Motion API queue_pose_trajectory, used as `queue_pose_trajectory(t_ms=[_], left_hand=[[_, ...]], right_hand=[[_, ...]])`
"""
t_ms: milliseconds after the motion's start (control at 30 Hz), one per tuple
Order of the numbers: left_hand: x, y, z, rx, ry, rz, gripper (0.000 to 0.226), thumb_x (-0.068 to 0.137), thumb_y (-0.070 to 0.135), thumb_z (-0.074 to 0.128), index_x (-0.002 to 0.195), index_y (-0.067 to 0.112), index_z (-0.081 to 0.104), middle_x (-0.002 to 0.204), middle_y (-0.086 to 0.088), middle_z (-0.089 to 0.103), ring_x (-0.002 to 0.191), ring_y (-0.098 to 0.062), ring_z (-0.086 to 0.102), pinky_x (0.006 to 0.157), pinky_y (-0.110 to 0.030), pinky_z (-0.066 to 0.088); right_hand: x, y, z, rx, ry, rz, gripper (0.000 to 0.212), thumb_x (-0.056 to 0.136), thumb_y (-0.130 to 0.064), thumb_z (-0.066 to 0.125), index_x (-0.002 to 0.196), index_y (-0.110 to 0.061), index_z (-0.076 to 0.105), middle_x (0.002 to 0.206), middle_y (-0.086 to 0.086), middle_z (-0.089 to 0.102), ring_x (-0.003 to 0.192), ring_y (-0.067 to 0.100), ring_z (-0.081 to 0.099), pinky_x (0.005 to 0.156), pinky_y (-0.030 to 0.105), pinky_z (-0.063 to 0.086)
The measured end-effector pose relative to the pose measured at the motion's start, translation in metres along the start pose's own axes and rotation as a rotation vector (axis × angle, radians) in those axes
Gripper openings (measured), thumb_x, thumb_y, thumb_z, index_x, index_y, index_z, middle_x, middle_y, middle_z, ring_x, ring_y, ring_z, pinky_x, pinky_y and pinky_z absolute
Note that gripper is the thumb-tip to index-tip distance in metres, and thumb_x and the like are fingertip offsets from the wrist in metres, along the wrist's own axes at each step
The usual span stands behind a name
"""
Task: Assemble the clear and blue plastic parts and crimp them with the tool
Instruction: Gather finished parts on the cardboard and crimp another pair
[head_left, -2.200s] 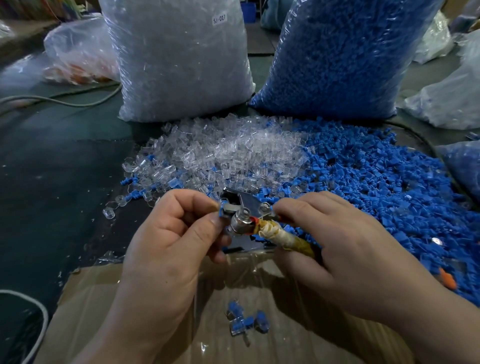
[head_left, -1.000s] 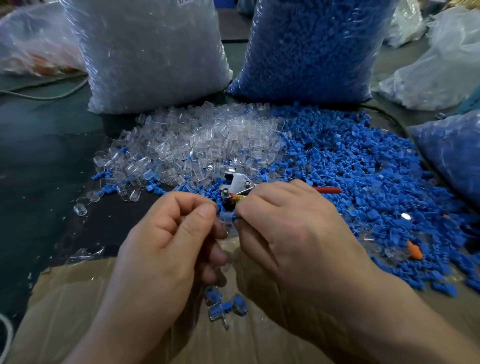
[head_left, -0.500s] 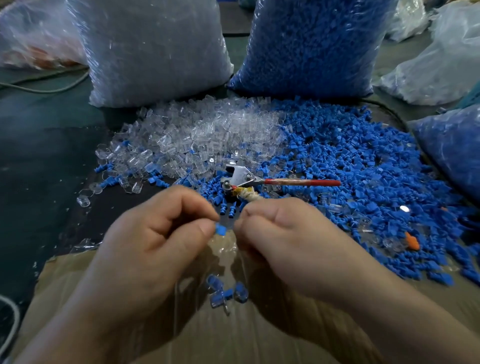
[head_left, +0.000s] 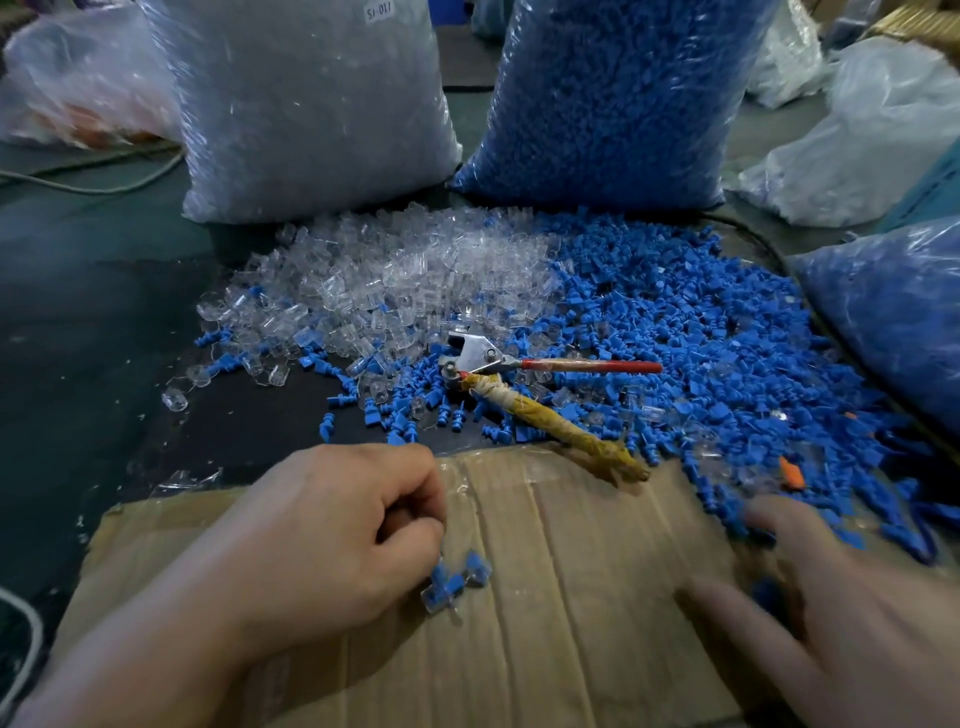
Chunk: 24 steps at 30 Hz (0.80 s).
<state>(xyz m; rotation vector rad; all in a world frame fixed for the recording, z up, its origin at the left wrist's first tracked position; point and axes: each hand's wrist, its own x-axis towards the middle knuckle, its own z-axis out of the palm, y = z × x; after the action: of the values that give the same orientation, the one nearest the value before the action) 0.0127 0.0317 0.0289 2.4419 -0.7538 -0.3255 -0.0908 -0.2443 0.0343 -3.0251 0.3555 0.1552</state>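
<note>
Cardboard edge (head_left: 519, 467) under tool handle (head_left: 545, 421)

The tool (head_left: 475, 356) had a shiny metal head; behind it lay glossy clear plastic parts (head_left: 395, 280), before it matt cardboard (head_left: 597, 571).

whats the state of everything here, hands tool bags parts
crimping tool, lying unheld on the pile, handles apart
left hand, fingers curled just above the assembled pieces, grip unclear
right hand, blurred, fingers spread by the blue parts
assembled pieces, small cluster lying on the cardboard
clear bag, upright, full
blue bag, upright, full
clear parts, loose pile
blue parts, loose pile
</note>
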Motion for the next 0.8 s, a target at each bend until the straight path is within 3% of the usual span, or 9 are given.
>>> queue_pose_trajectory(t_ms=[67, 167, 233, 300, 467, 567, 667, 733, 800], left_hand=[[-0.001, 0.003, 0.000, 0.006, -0.045, 0.011, 0.018, 0.074, 0.048, 0.053, 0.091, 0.045, 0.059, 0.080, 0.027, 0.064, 0.071, 0.000, 0.060, 0.061, -0.018, 0.048], [-0.001, 0.004, 0.000, 0.019, -0.056, 0.022, 0.022, 0.073, 0.053, 0.050, 0.094, 0.048, 0.058, 0.081, 0.029, 0.063, 0.070, 0.003, 0.059, 0.055, -0.015, 0.045], [-0.001, 0.003, 0.001, 0.023, -0.050, 0.028, 0.025, 0.073, 0.055, 0.049, 0.096, 0.050, 0.057, 0.080, 0.029, 0.063, 0.070, 0.004, 0.059, 0.056, -0.014, 0.045], [-0.001, 0.004, 0.001, 0.009, -0.050, 0.021, 0.024, 0.074, 0.055, 0.050, 0.097, 0.051, 0.056, 0.080, 0.028, 0.064, 0.069, 0.003, 0.060, 0.056, -0.016, 0.046], [0.000, 0.004, 0.000, -0.016, -0.049, 0.002, 0.018, 0.081, 0.058, 0.052, 0.098, 0.051, 0.056, 0.083, 0.026, 0.066, 0.074, 0.000, 0.061, 0.061, -0.018, 0.049], [0.003, 0.002, 0.002, -0.101, 0.102, -0.081, 0.013, 0.083, 0.054, 0.057, 0.094, 0.049, 0.058, 0.075, 0.022, 0.067, 0.068, -0.001, 0.062, 0.058, -0.019, 0.049], [0.006, -0.007, 0.004, -0.058, 0.463, -0.214, 0.015, 0.083, 0.052, 0.059, 0.096, 0.045, 0.056, 0.079, 0.017, 0.065, 0.067, -0.003, 0.061, 0.058, -0.024, 0.048], [0.008, -0.016, 0.001, 0.059, 0.607, -0.335, 0.029, 0.084, 0.048, 0.064, 0.111, 0.044, 0.055, 0.098, 0.016, 0.056, 0.073, -0.004, 0.055, 0.069, -0.033, 0.047], [0.011, -0.023, -0.002, 0.179, 0.565, -0.462, 0.051, 0.085, 0.049, 0.064, 0.132, 0.034, 0.050, 0.119, 0.003, 0.048, 0.088, -0.017, 0.055, 0.078, -0.040, 0.049]], right_hand=[[-0.015, -0.008, 0.005, -0.085, 0.060, -0.041, 0.054, 0.070, -0.077, 0.002, 0.110, -0.048, 0.024, 0.069, -0.017, 0.060, 0.053, -0.004, 0.056, 0.043, 0.017, 0.043], [-0.005, -0.006, 0.016, -0.160, 0.151, -0.081, 0.049, 0.078, -0.068, -0.010, 0.103, -0.043, 0.024, 0.092, -0.019, 0.059, 0.074, -0.003, 0.058, 0.053, 0.016, 0.040], [0.013, -0.002, 0.020, -0.149, 0.119, -0.113, 0.027, 0.093, -0.061, 0.012, 0.097, -0.040, 0.028, 0.090, -0.015, 0.054, 0.075, 0.002, 0.055, 0.056, 0.021, 0.043], [0.028, -0.011, 0.015, -0.153, 0.131, -0.125, 0.012, 0.097, -0.047, 0.030, 0.091, -0.037, 0.031, 0.078, -0.014, 0.048, 0.064, 0.005, 0.049, 0.046, 0.024, 0.036], [0.066, -0.034, 0.017, -0.203, 0.233, -0.114, 0.024, 0.097, -0.030, 0.042, 0.081, -0.032, 0.024, 0.066, -0.009, 0.030, 0.048, 0.008, 0.025, 0.041, 0.029, 0.012], [0.073, -0.034, 0.018, -0.176, 0.260, -0.153, 0.026, 0.101, -0.038, 0.041, 0.082, -0.031, 0.026, 0.068, -0.009, 0.035, 0.049, 0.013, 0.032, 0.042, 0.030, 0.020], [0.067, -0.027, 0.011, 0.074, 0.319, -0.165, 0.020, 0.096, -0.048, 0.041, 0.083, -0.032, 0.041, 0.066, -0.012, 0.047, 0.054, 0.008, 0.046, 0.049, 0.029, 0.036], [0.061, -0.026, 0.002, 0.323, 0.344, -0.150, 0.018, 0.090, -0.051, 0.046, 0.084, -0.035, 0.051, 0.063, -0.012, 0.056, 0.057, 0.005, 0.054, 0.051, 0.023, 0.038], [0.057, -0.034, -0.007, 0.566, 0.229, -0.141, 0.015, 0.088, -0.052, 0.047, 0.088, -0.040, 0.057, 0.063, -0.015, 0.064, 0.054, 0.002, 0.060, 0.047, 0.021, 0.044]])
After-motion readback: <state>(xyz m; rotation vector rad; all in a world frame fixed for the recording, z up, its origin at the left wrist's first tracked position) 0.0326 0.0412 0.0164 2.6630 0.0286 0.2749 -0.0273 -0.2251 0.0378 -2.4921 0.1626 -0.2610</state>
